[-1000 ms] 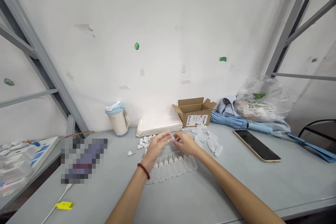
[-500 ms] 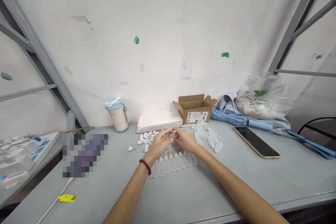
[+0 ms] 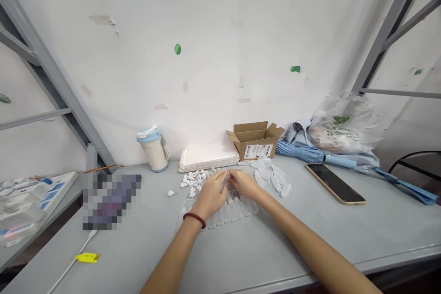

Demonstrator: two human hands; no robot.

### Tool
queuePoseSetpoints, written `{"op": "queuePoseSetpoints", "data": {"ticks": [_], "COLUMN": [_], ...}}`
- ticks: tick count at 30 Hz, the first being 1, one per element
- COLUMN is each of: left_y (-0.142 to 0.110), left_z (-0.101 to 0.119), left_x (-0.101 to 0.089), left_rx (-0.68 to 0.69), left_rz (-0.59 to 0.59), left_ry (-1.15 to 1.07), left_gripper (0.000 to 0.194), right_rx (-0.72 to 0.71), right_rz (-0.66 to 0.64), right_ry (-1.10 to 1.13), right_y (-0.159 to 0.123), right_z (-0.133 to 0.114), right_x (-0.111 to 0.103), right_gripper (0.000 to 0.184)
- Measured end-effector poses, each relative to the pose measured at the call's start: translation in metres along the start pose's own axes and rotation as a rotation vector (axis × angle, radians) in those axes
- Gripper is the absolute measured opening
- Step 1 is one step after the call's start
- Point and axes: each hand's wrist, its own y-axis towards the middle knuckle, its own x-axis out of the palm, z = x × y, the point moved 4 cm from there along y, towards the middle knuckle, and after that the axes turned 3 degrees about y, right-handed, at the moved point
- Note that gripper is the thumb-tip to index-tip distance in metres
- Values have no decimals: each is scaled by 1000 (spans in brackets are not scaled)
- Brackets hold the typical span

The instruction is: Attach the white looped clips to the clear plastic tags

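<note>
My left hand [image 3: 212,196], with a dark red bead bracelet at the wrist, is closed around a small translucent plastic bottle [image 3: 226,179], mostly hidden by the fingers. Right against it, my right hand [image 3: 245,184] pinches at the bottle's upper end; what its fingertips hold is too small to make out. Beneath both hands lies a row of several clear bottles [image 3: 231,211], partly covered by the left hand. Small white pointed caps [image 3: 192,181] are heaped just beyond the left hand. Loose translucent bottles [image 3: 275,181] lie to the right of the right hand.
Behind the caps is a stack of white trays [image 3: 206,158], beside an open cardboard box [image 3: 258,150]. A lidded cup [image 3: 154,152] stands left. To the right are a phone [image 3: 335,183], a folded blue umbrella [image 3: 303,150] and a plastic bag [image 3: 344,124]. A white cable [image 3: 70,266] runs front left.
My left hand has shifted slightly right and its fingers have closed in. My right hand's fingers have drawn together at the fingertips. The view has moved slightly.
</note>
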Motion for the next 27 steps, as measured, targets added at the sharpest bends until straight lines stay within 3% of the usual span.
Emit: {"op": "queuePoseSetpoints", "data": {"ticks": [6,11,19,23,27], "left_y": [-1,-2,1,0,1], "left_z": [-1,-5,-12,-12,-9], "left_x": [0,6,-2,-8,-18], "left_rx": [52,-12,-66,-168,-291], "left_rz": [-31,-63,94,174,216], "left_ry": [86,98,-16,-88,-191], "left_gripper": [36,27,24,13,12], "right_rx": [-18,-31,-25,-20,-30], "right_rz": [-13,-23,-43,-36,60], "right_ry": [-21,-57,-144,-169,-146], "right_y": [1,1,-3,-7,-11], "right_z": [2,0,-8,-20,-34], "right_x": [3,3,0,-5,-12], "right_gripper": [12,12,11,11,10]}}
